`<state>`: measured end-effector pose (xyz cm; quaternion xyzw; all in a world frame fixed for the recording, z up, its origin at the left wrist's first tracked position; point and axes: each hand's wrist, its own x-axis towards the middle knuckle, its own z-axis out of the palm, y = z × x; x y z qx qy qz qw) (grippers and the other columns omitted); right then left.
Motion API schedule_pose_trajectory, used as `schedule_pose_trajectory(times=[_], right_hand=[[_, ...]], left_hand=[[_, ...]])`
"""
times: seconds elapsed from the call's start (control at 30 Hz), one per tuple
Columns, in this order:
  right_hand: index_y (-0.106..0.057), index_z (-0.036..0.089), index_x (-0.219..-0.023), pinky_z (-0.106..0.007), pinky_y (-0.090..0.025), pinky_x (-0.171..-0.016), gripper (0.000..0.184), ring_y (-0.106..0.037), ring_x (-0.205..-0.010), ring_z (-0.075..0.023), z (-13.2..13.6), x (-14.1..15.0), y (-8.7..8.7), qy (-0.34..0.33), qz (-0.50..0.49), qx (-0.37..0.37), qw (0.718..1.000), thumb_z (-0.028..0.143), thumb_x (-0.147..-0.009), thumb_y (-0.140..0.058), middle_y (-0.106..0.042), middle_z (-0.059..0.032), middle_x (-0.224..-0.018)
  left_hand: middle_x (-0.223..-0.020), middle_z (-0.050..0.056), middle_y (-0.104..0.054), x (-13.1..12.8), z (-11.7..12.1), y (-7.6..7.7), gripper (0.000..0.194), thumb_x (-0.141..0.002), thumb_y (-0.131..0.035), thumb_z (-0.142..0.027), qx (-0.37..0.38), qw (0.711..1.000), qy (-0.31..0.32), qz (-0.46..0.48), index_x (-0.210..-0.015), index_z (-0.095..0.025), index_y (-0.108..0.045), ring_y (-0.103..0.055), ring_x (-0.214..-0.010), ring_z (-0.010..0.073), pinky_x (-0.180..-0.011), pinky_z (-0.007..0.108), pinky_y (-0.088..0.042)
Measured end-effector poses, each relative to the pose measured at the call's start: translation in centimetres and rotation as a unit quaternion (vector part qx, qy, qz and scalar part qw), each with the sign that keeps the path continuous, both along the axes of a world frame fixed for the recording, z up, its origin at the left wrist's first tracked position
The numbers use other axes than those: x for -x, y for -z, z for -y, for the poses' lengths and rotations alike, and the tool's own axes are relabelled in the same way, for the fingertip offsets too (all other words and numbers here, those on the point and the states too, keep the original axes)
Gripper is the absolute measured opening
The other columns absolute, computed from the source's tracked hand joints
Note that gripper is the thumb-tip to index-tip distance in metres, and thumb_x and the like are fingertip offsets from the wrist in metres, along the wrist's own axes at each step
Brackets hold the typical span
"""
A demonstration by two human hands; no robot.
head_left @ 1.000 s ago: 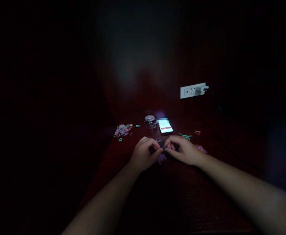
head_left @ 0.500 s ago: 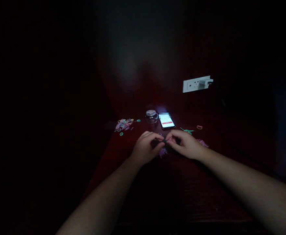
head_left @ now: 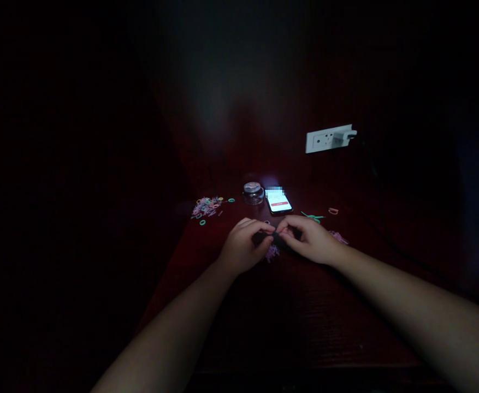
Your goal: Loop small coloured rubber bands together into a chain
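While the left hand and right hand pinch a dark piece between their fingertips, seemingly working it near the purple pile, the next move likely calls for steady grip.

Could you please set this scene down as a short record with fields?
Left hand: fingertips pinched on a small dark item
Right hand: pinching the same item from the other side
Near the fingertips: a purple pile on the table
Table, left: a mixed-colour pile of small pieces
Beyond the hands: a lidded jar beside a lit phone
Table, right: green pieces, an orange piece
Wall: a socket plate with a plug
Light: dim
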<state>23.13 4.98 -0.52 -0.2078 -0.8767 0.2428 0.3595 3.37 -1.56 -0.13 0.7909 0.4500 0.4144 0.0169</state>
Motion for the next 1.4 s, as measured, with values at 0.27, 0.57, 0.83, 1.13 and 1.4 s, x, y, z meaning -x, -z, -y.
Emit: schedule_pose_trajectory(times=[0.27,0.57,0.83,1.13,1.4], right_hand=[[-0.062,0.017,-0.087,-0.024,-0.04,-0.056,0.009,-0.049,-0.06,-0.0117,0.2,0.05,-0.21,0.002,0.003,0.002,1.0,0.022,-0.086,-0.055,-0.055,0.001,-0.067],[-0.058,0.018,-0.097,-0.021,-0.039,-0.051,0.015,-0.05,-0.059,-0.0103,0.47,0.02,-0.32,-0.009,0.001,0.023,1.0,0.019,-0.082,-0.06,-0.056,0.002,-0.071],[-0.059,0.018,-0.09,-0.023,-0.04,-0.053,0.007,-0.048,-0.058,-0.0105,0.38,0.14,-0.15,0.002,-0.014,0.018,1.0,0.022,-0.085,-0.059,-0.054,0.0022,-0.068],[-0.059,0.018,-0.091,-0.022,-0.038,-0.05,0.01,-0.049,-0.056,-0.0101,0.54,0.11,-0.17,-0.004,-0.01,0.022,1.0,0.024,-0.083,-0.062,-0.054,0.0025,-0.067],[-0.06,0.018,-0.087,-0.024,-0.041,-0.055,0.006,-0.049,-0.058,-0.0114,0.26,0.18,-0.04,-0.005,-0.011,0.012,1.0,0.023,-0.087,-0.057,-0.055,0.0014,-0.067]], left_hand=[[-0.092,0.001,-0.071,-0.01,-0.05,0.09,0.012,-0.084,-0.065,-0.022,0.002,1.0,-0.004,0.003,-0.096,-0.023,-0.067,-0.062,-0.086,0.0183,-0.08,0.035,-0.049],[-0.085,0.001,-0.069,-0.19,0.1,-0.04,0.004,-0.083,-0.068,-0.022,0.006,0.999,-0.012,0.029,-0.086,-0.022,-0.066,-0.061,-0.081,0.0169,-0.076,0.033,-0.049],[-0.084,0.001,-0.068,-0.15,0.02,0.11,0.005,-0.081,-0.069,-0.023,0.01,0.999,-0.018,0.035,-0.083,-0.022,-0.064,-0.06,-0.08,0.0173,-0.074,0.033,-0.049],[-0.085,0.001,-0.068,-0.08,-0.12,0.21,0.007,-0.08,-0.07,-0.024,0.01,0.999,-0.022,0.037,-0.083,-0.021,-0.063,-0.06,-0.08,0.0171,-0.074,0.033,-0.049],[-0.085,0.0,-0.067,-0.05,-0.07,0.22,0.01,-0.079,-0.072,-0.023,0.007,0.999,-0.022,0.035,-0.084,-0.022,-0.063,-0.06,-0.081,0.0174,-0.073,0.032,-0.048]])
